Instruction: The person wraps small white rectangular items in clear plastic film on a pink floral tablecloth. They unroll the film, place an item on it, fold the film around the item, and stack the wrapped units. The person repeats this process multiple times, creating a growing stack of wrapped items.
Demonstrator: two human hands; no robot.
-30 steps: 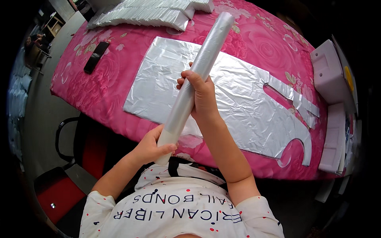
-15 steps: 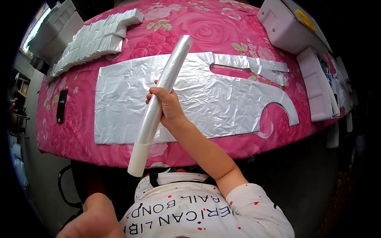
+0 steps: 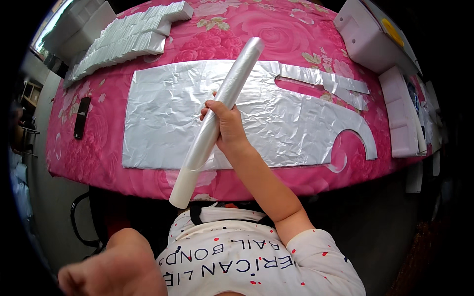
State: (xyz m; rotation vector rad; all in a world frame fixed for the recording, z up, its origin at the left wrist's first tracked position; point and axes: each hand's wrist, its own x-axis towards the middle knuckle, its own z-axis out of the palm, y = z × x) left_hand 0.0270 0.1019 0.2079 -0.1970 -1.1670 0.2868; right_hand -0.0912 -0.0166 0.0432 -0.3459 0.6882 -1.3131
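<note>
My right hand (image 3: 228, 123) is closed round the middle of a roll of clear plastic film (image 3: 239, 71), held at a slant above the table. The roll's bare white tube end sticks out toward me past the table's front edge. Beneath it lies a flat, wrinkled silvery plastic apron (image 3: 276, 128), its curved neck cutout and straps toward the right. My left hand (image 3: 116, 266) is raised at the lower left, close to the camera and away from the table; its fingers are blurred and partly out of the picture.
A pink rose-patterned cloth (image 3: 266, 34) covers the table. Rows of folded white packets (image 3: 123, 42) stand at the back left beside white foam boxes (image 3: 84, 29). A dark phone-like object (image 3: 82, 117) lies on the left. Foam boxes (image 3: 370, 39) and a foam tray (image 3: 397, 113) line the right side.
The view has shifted slightly, so the table contents sit further right. My right hand still grips the film roll at much the same slant. My left hand has shifted a little lower left.
</note>
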